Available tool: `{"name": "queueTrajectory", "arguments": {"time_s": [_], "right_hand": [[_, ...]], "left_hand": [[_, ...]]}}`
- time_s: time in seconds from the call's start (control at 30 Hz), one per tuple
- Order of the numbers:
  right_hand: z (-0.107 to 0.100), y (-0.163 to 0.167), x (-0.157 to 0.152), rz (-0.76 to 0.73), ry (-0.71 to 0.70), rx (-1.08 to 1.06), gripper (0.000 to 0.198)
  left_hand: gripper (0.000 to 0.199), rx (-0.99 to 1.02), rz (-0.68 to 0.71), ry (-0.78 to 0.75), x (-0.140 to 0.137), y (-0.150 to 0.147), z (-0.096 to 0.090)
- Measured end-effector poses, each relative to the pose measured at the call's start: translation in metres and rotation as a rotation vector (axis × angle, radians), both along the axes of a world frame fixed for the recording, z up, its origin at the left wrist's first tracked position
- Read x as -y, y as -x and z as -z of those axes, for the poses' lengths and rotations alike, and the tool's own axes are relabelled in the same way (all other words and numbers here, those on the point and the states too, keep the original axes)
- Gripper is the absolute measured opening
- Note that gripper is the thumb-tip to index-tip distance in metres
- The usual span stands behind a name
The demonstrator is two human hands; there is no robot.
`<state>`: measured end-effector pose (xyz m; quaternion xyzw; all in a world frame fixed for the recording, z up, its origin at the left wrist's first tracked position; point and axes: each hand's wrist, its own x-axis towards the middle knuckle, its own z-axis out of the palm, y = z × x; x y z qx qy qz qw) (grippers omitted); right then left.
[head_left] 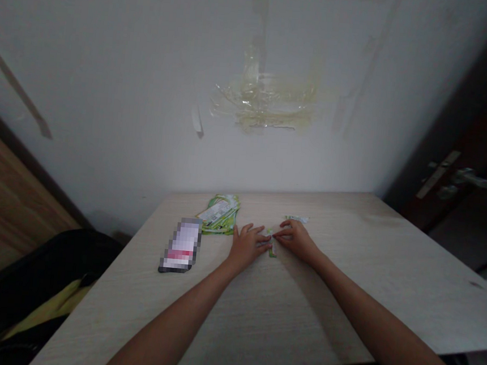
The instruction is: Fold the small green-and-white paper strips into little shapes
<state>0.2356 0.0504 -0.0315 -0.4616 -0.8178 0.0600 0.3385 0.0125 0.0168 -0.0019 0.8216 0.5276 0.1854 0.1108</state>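
Observation:
A small green-and-white printed strip [272, 253], looking like a torn piece of packaging, lies on the table between my hands. My left hand [246, 246] rests low over the table with its fingers spread, the fingertips touching the strip's left side. From the right, my right hand [300, 241] has thumb and fingers pinched together at the strip's upper part, which the fingers partly cover. Just beyond the right hand lies a second whitish-green strip [299, 218]. A flat green printed packet [222, 215] is left of and behind my left hand.
A phone-like object [181, 245], its face pixelated, lies at the left of the pale wooden table [300, 318]. Behind rises a wall [150, 83] with old tape. A dark container with yellow cloth [51, 308] stands at lower left, and a door handle [482, 179] is at right.

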Motion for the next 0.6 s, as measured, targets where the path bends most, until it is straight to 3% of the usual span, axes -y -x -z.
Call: {"name": "queueTrajectory", "arguments": {"time_s": [0.33, 0.6], "right_hand": [[-0.008, 0.011, -0.001, 0.139, 0.036, 0.11, 0.02], [-0.01, 0.013, 0.005, 0.153, 0.029, 0.123, 0.023]], "left_hand": [[0.032, 0.001, -0.001, 0.02, 0.0, -0.001, -0.002], [0.034, 0.016, 0.006, 0.011, 0.0, 0.0, 0.001]]}}
